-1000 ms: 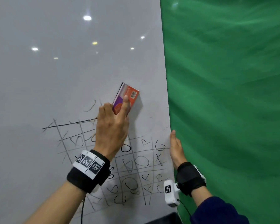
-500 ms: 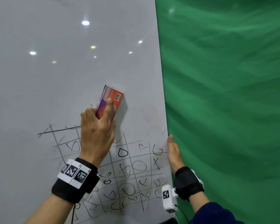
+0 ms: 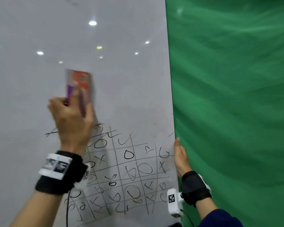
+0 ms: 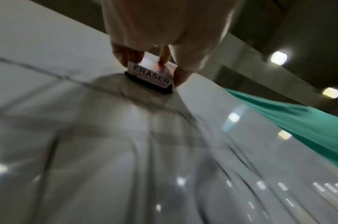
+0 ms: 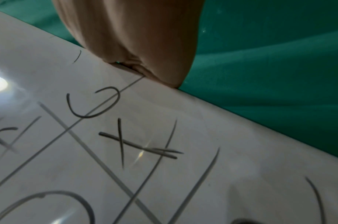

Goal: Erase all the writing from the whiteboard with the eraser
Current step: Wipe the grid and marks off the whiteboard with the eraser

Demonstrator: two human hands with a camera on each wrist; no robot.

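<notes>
Head view, left hand point(image 3: 70, 122) fingers grasping eraser point(image 3: 79, 86), right hand point(image 3: 180, 157) gripping whiteboard point(image 3: 121, 79) edge

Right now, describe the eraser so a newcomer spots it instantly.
Find the big whiteboard beside the green curtain. Above the drawn grid of Xs and Os, the left hand grips a small block, the eraser. It is the only coloured item on the board: orange and purple, labelled ERASER.
</notes>
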